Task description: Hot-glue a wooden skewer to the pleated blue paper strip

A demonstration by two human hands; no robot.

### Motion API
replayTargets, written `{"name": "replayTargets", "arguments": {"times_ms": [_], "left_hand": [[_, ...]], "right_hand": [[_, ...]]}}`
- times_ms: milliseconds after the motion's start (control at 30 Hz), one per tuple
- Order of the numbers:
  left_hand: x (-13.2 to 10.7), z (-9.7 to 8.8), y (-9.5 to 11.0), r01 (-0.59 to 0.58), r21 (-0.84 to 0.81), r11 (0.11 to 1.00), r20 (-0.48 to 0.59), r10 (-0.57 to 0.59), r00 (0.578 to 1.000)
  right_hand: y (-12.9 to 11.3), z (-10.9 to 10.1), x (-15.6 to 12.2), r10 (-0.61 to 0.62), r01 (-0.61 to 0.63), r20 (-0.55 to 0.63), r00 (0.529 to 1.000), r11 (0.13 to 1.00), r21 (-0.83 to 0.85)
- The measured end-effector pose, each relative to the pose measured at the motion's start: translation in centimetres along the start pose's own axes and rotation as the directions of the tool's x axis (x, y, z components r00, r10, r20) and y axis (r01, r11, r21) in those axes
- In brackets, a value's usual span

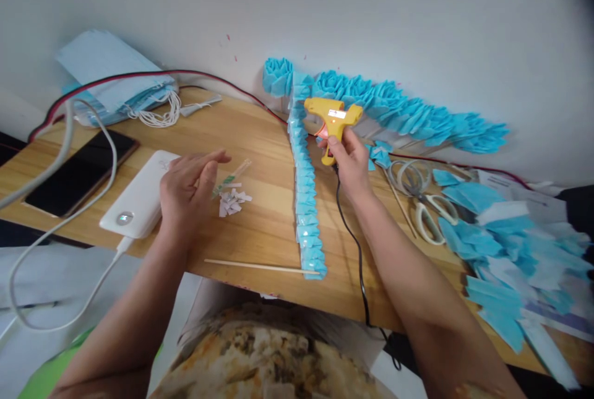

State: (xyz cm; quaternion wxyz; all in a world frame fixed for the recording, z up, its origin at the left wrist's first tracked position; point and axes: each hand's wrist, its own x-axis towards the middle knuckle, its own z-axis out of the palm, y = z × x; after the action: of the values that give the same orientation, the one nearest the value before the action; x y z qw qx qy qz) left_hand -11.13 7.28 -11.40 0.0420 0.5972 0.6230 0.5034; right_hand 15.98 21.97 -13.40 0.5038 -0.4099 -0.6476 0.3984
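Observation:
My right hand (350,161) is wrapped round the handle of a yellow hot glue gun (331,115). The gun's nozzle points left, over the upper part of a long pleated blue strip (305,188) that runs down the table. At the strip's lower end, a thin wooden stick (253,266) lies with one tip on it. My left hand (192,185) is beside the white power bank with its fingers stretched out and nothing visible in them. Small white paper scraps (234,200) and a clear narrow piece lie just right of that hand.
Blue crepe flowers (385,99) line the wall. Scissors (420,195) and blue scraps (501,238) cover the right side. A phone (81,170), a cabled power bank (139,195) and a stack of face masks (116,74) occupy the left. The gun's black cord (357,238) hangs over the front edge.

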Motion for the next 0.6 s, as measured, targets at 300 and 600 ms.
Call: {"name": "replayTargets", "arguments": {"times_ms": [300, 600], "left_hand": [[0.02, 0.0, 0.23, 0.042, 0.025, 0.999, 0.015, -0.042, 0.999], [0.17, 0.03, 0.06, -0.007, 0.041, 0.999, 0.025, 0.006, 1.0]], "right_hand": [[-0.1, 0.02, 0.13, 0.015, -0.015, 0.018, 1.0, 1.0, -0.023], [-0.97, 0.23, 0.19, -0.019, 0.019, -0.002, 1.0, 0.999, -0.029]]}}
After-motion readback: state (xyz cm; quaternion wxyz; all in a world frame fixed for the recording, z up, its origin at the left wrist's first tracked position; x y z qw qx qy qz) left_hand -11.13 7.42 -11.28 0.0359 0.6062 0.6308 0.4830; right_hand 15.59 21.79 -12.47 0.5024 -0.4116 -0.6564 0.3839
